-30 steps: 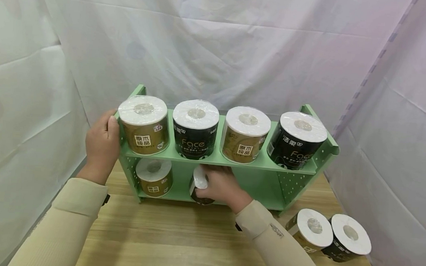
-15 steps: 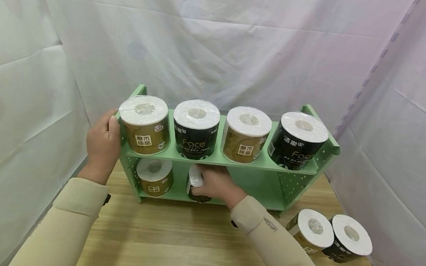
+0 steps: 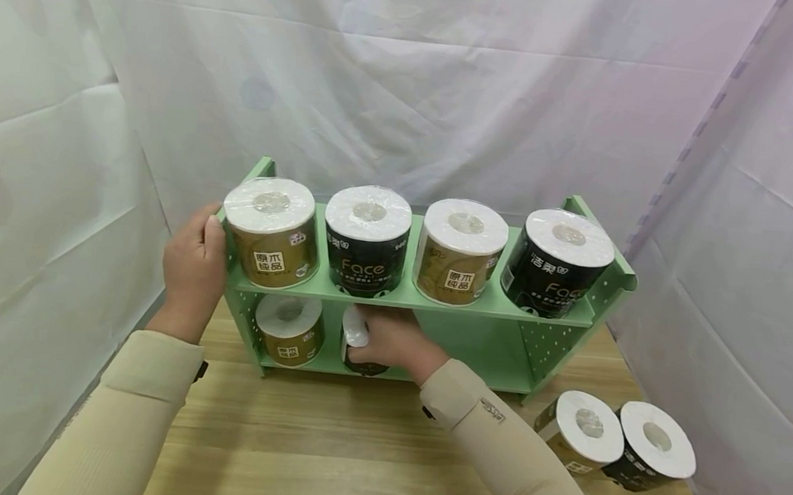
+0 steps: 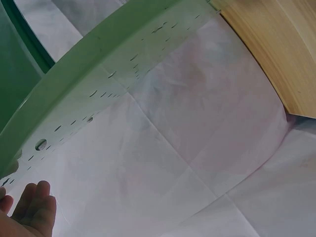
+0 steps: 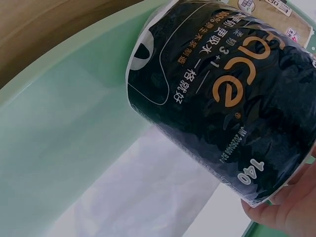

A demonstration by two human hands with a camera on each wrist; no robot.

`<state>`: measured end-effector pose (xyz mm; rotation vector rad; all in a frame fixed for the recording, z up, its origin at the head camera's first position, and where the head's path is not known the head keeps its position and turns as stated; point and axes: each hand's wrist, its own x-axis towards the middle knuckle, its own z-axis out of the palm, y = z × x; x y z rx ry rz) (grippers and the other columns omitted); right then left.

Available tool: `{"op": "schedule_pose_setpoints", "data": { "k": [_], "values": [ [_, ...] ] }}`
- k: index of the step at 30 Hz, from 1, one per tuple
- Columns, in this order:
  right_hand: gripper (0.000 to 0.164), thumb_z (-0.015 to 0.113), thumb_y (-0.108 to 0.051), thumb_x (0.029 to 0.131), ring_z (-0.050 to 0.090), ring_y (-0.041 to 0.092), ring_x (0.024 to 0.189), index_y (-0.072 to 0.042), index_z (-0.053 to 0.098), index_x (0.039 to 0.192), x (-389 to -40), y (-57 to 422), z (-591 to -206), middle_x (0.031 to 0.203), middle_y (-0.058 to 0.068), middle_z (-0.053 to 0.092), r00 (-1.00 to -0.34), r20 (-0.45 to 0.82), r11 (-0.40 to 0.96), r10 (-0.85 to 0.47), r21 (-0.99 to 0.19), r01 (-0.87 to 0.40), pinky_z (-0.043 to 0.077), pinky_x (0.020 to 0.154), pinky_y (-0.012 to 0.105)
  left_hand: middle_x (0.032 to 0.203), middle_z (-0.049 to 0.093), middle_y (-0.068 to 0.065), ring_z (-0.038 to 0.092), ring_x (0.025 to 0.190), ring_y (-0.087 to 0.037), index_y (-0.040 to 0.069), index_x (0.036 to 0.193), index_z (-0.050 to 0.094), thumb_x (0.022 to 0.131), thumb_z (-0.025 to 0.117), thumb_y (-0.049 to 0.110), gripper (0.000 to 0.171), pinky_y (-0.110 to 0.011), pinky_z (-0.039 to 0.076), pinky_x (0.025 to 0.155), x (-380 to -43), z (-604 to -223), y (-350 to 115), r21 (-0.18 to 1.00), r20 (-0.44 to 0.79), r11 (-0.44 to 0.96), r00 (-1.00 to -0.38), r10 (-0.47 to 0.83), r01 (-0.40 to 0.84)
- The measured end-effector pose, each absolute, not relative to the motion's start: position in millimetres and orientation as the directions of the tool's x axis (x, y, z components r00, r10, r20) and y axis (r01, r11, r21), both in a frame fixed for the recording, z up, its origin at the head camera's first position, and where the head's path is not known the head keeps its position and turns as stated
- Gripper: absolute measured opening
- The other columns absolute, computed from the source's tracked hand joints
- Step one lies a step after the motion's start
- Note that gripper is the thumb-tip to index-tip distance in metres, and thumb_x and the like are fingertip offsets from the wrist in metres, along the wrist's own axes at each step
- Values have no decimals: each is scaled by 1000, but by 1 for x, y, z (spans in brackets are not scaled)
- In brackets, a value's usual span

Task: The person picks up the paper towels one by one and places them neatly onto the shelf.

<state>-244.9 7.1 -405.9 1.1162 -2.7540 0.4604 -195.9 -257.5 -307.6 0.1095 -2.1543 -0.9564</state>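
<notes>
My right hand (image 3: 391, 338) grips a black-wrapped toilet roll (image 5: 217, 108) on the lower level of a green two-tier shelf (image 3: 472, 343). Its white top and dark wrapper partly show under the upper board in the head view; the fingertips lie at one end of the roll in the right wrist view. To its left stands a gold-wrapped roll (image 3: 289, 332), a gap between them. My left hand (image 3: 194, 265) holds the shelf's left side panel (image 4: 113, 64) near its top, thumb in front. Some left fingers are hidden by the panel.
On the upper board stand gold rolls (image 3: 271, 259) (image 3: 456, 274) alternating with black rolls (image 3: 363, 264) (image 3: 547, 287). A gold roll (image 3: 571, 447) and a black roll (image 3: 635, 470) stand on the wooden table (image 3: 302, 446) at right. White curtains (image 3: 406, 89) surround the shelf.
My right hand has shifted a little to the left with the black toilet roll, closer to the lower gold roll. My left hand stays on the side panel.
</notes>
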Motion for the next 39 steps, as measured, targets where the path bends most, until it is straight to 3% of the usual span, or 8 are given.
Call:
{"op": "schedule_pose_setpoints", "data": {
  "k": [6,17,29,39],
  "values": [
    [58,75,-37,61,51,11,80,-19,59,114,-246,3,-406,94,-7,55,-716,228,680,-660,-224,-698,47,65,26,102,62,-18,50,85,-30,3,113,62,101,30,27,42,-43,37,72,-196,-307,-257,657,615,723,-707,-350,214],
    [51,75,-34,64,51,12,80,-20,59,111,-248,-4,-404,97,-6,54,-713,196,663,-673,-267,-699,47,66,27,112,64,-18,53,92,-32,4,120,62,101,30,27,44,-51,42,82,-195,-307,-258,663,610,716,-711,-351,216],
    [65,75,-32,64,51,12,82,-18,55,124,-252,-8,-405,102,-4,52,-707,185,653,-682,-280,-703,47,69,26,109,63,-19,52,90,-31,3,119,62,101,29,27,44,-50,41,79,-197,-307,-258,666,606,716,-713,-353,211],
    [63,75,-35,66,52,13,83,-17,56,124,-255,-9,-406,101,-3,54,-730,142,685,-669,-262,-679,48,69,27,114,63,-17,53,94,-31,4,121,61,101,29,27,44,-52,42,83,-196,-308,-258,679,591,706,-722,-361,203]
  ]
}}
